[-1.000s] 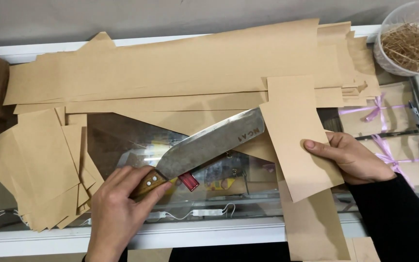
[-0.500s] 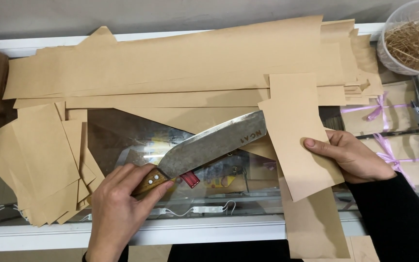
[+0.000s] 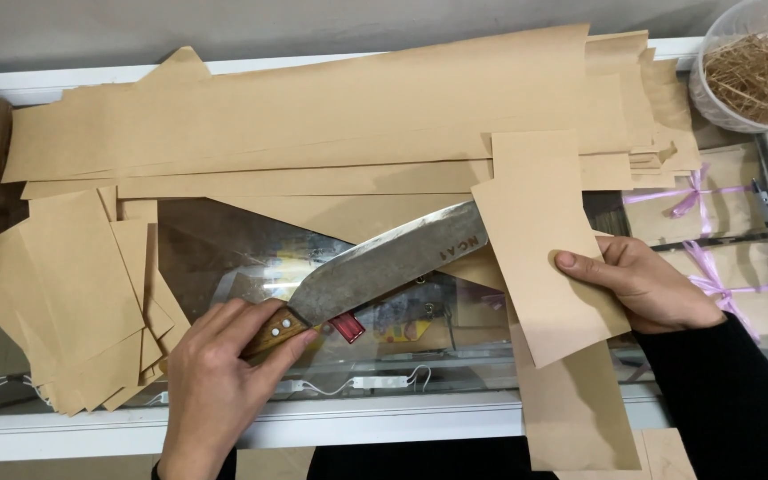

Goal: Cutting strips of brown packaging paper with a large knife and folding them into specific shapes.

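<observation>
My left hand (image 3: 215,382) grips the wooden handle of a large cleaver-like knife (image 3: 384,262), whose broad metal blade runs up to the right and slips under a folded brown paper sheet (image 3: 540,244). My right hand (image 3: 646,284) holds that sheet by its right edge, thumb on top. The sheet is a tall rectangle lying over a longer brown strip (image 3: 571,409) that reaches the near edge.
Long brown paper sheets (image 3: 313,116) cover the back of a glass counter (image 3: 224,258). A stack of cut paper rectangles (image 3: 73,293) lies at the left. A clear tub of straw-like shreds (image 3: 753,71) stands at the back right. Packets tied with purple ribbon (image 3: 704,200) show under the glass.
The folded sheet has shifted a little to the left over the blade tip; my hands and the knife have barely moved.
</observation>
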